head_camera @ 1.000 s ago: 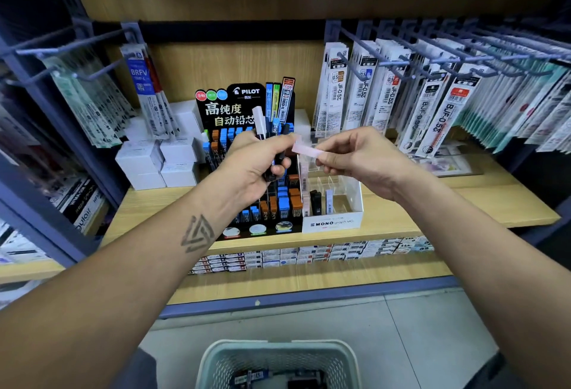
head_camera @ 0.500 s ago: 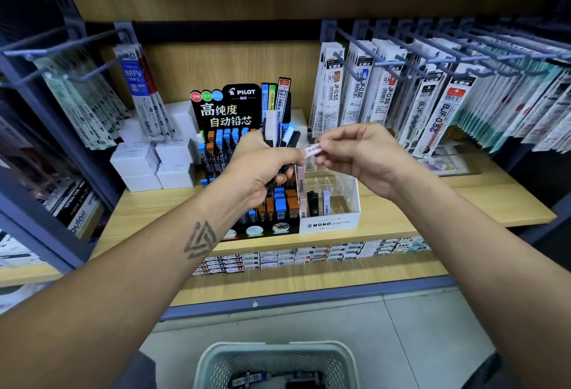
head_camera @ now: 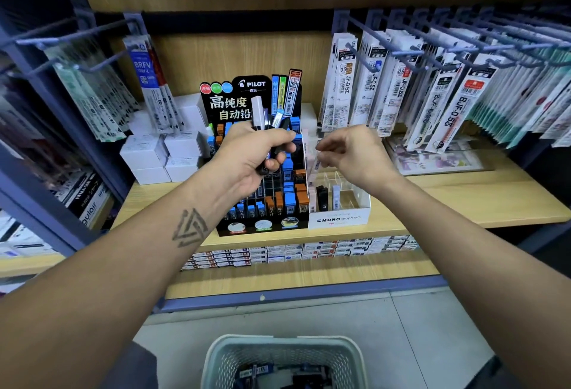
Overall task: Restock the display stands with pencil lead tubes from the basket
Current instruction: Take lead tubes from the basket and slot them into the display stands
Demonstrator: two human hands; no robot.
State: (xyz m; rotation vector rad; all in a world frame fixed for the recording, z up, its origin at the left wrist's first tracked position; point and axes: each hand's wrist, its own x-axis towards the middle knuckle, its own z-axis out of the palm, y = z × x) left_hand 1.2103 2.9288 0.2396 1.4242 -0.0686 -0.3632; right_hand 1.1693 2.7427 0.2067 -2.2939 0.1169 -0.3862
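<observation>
Now: right hand (head_camera: pixel 352 153) pinching pale lead tube (head_camera: pixel 315 166), long axis near upright, just above white MONO stand (head_camera: pixel 340 218). Left hand (head_camera: pixel 250 157) fisted around spare tubes (head_camera: pixel 262 116), left of stand. Basket (head_camera: pixel 284 354) below.

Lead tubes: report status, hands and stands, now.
Left hand shut on a bunch of lead tubes. Right hand lowering pale tube over white MONO stand. Nothing blocking.
</observation>
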